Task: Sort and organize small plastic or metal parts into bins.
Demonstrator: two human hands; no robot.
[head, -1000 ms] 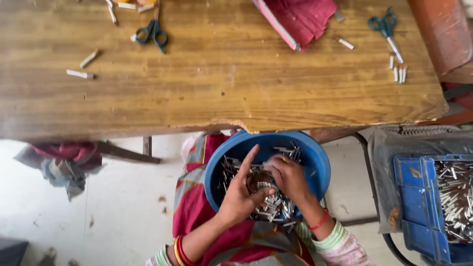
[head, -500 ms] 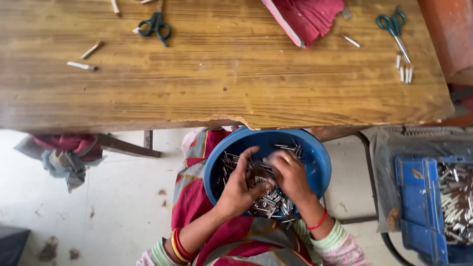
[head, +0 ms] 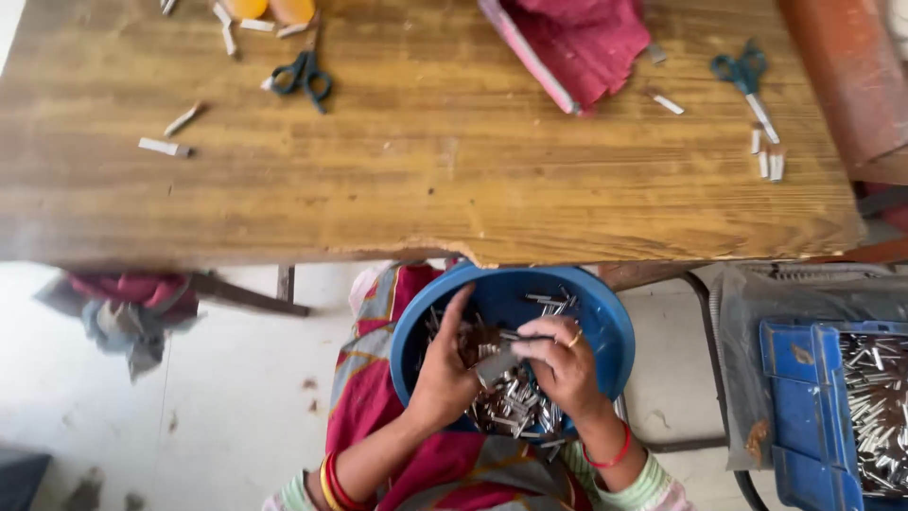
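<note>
I've got the blue bowl [head: 605, 322] parked on my lap so both hands reach in; left hand [head: 445, 374] fingers spread steadying the pile, right hand [head: 558, 364] fingers pinched on a small metal tube [head: 498, 364].

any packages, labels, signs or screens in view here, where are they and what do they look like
No labels, signs or screens show.
Containers only:
Blue round bowl: on the person's lap below the table edge, holding small silvery metal pieces; both hands are in it.
Blue rectangular crate: at the right edge, on a grey sheet, filled with similar metal pieces.
</note>
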